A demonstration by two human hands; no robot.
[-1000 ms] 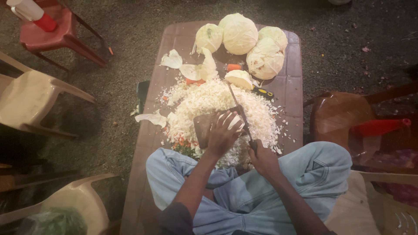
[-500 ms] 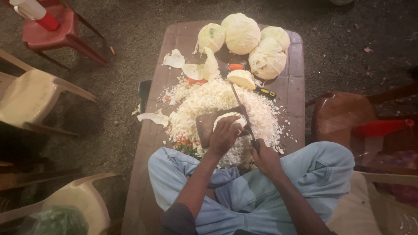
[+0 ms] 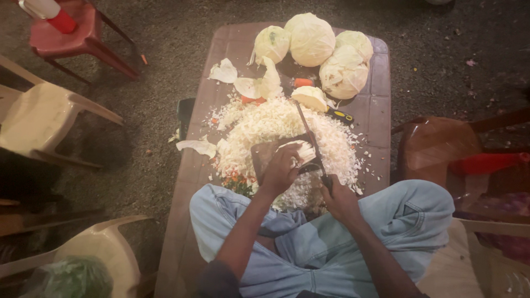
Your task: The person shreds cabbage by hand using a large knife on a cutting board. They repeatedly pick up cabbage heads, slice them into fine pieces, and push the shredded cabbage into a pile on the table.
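Left hand (image 3: 280,171) curled, pinning cabbage piece (image 3: 298,150) on board (image 3: 264,153); right hand (image 3: 338,197) fisted on knife (image 3: 310,139); shreds (image 3: 259,124) nearing table edge (image 3: 190,160).

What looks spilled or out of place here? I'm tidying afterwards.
A pale cabbage leaf hangs over the brown plastic table at its left edge, and shredded white cabbage bits lie scattered beyond the big chopped pile.

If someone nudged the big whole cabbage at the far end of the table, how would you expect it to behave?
The whole cabbage looks round and tightly packed, so it would probably feel heavy for its size and roll rather than slide. Neighbouring cabbages sit against it and might check it. Its smooth outer leaves could be slightly slippery.
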